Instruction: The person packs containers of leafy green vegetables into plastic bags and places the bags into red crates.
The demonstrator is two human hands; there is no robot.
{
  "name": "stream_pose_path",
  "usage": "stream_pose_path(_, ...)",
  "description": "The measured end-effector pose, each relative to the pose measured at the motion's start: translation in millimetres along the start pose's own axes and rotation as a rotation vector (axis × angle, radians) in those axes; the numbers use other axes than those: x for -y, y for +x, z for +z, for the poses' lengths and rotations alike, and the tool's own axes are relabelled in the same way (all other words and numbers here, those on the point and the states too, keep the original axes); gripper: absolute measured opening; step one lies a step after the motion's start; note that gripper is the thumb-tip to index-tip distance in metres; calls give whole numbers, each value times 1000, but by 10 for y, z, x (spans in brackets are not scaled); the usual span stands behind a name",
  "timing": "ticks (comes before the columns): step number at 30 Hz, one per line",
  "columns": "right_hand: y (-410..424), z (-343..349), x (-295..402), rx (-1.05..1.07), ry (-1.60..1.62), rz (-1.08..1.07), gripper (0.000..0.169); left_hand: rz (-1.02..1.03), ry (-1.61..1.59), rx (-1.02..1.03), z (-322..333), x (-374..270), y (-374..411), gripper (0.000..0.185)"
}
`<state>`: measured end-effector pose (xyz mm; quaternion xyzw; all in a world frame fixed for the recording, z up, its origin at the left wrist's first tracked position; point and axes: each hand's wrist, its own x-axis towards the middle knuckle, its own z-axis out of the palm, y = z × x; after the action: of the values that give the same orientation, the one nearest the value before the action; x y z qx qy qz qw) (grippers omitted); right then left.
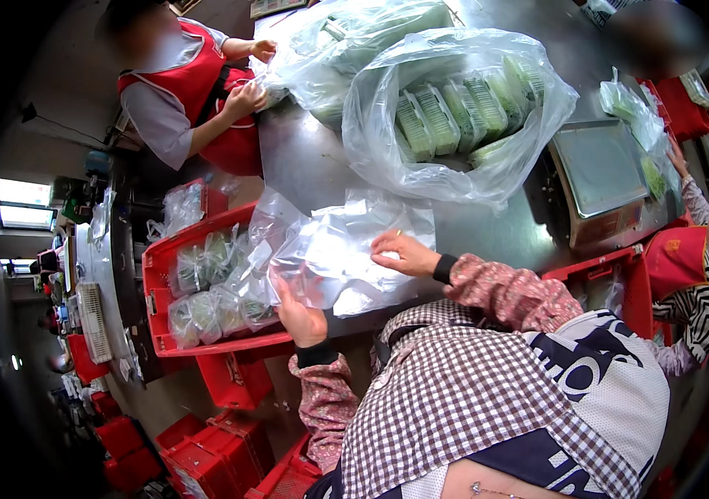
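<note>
My left hand [303, 319] grips the near edge of a clear plastic bag [295, 249], its fingers partly behind the film. Over a pile of flat clear plastic bags [336, 234] on the steel table, my right hand [405, 252] has its fingers bent; whether it pinches any film cannot be made out. Left of the pile, a red plastic crate [158, 315] holds several bagged bundles of greens [205, 318]. Beyond my hands stands a large open clear bag [367, 143] with several clear plastic clamshell boxes of greens [438, 118] in it.
Another large plastic bag [323, 68] lies at the far side, near a co-worker in a red apron [205, 93]. A platform scale [604, 165] stands to the right. Another red crate [635, 280] sits by my right elbow. Stacked red crates [223, 455] are on the floor.
</note>
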<state>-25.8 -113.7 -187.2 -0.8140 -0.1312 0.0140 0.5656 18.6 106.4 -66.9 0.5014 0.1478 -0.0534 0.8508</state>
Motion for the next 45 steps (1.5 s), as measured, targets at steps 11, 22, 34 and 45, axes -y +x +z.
stream_pose_path(11, 105, -77, 585, -297, 875, 608, 26, 217, 233, -188, -181, 331, -243, 41)
stream_pose_path(22, 2, -46, 665, -68, 861, 486, 16, 278, 993, 403, 279, 342, -407, 34)
stream_pose_path(34, -53, -92, 677, -143, 941, 526, 25, 175, 880, 471, 230, 404, -379, 12)
stream_pose_path(45, -203, -672, 530, -305, 1626, 233, 8, 314, 1000, 84, -848, 261, 264, 4)
